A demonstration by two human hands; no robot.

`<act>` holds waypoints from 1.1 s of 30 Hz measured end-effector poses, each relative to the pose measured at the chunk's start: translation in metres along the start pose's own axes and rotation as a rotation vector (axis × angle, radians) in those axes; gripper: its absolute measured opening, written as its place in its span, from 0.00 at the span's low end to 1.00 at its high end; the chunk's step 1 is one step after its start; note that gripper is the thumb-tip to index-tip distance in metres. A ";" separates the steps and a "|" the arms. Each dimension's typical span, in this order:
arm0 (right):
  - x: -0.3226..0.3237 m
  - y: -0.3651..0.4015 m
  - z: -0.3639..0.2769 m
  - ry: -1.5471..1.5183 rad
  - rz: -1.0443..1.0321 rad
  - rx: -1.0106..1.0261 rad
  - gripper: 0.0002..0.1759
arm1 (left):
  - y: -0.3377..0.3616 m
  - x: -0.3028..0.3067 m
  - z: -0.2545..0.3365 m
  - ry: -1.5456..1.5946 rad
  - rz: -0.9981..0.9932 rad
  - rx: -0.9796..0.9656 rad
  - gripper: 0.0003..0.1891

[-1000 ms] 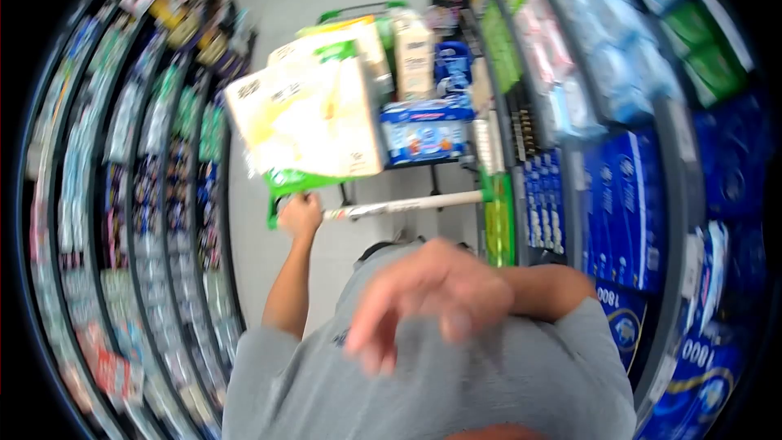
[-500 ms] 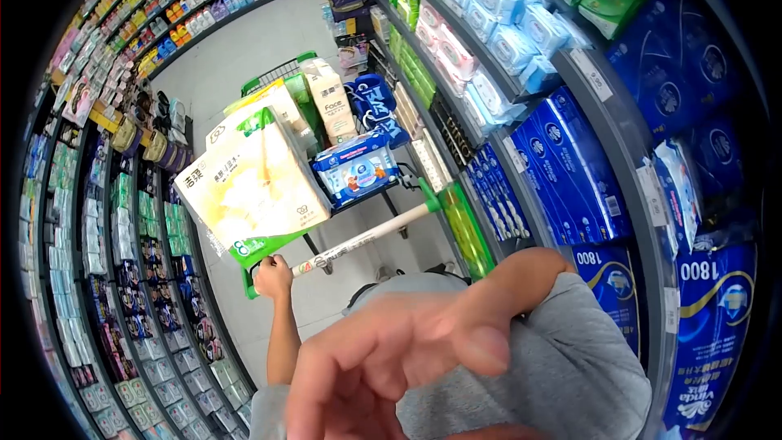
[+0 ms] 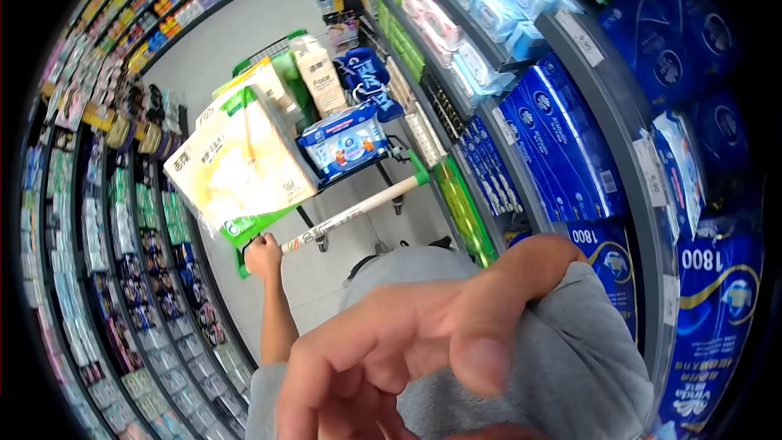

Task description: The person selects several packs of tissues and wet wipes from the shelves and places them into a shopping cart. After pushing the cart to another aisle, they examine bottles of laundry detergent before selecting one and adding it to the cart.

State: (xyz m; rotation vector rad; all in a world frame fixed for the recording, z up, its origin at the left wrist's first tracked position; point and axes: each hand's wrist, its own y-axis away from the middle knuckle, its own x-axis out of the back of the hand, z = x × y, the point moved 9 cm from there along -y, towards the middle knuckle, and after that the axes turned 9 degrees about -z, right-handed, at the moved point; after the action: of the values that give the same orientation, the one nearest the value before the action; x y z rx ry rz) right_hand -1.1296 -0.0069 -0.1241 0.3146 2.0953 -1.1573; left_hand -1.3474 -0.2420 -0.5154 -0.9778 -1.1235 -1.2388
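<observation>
Gripping cart handle: left hand, wrapped around it; handle cream with green ends (printed marks beside that hand). Right hand: grip wide, fingers loosely curled.

The right hand hides some of the grey shirt; the bottom edge cuts its fingers. The left hand covers part of the cart handle.

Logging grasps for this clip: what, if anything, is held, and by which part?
The left hand grips the shopping cart handle near its left end; the right hand holds nothing visible.
</observation>
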 end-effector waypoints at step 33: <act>0.248 0.334 -0.033 2.014 1.239 -0.620 0.16 | 0.067 -0.011 -0.010 0.052 -0.320 -0.035 0.18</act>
State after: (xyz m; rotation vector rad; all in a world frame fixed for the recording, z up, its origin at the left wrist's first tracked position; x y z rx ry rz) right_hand -1.1505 0.1799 -0.4968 2.6309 2.2919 1.1590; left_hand -1.2799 -0.2435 -0.5257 -0.8062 -1.2538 -1.5351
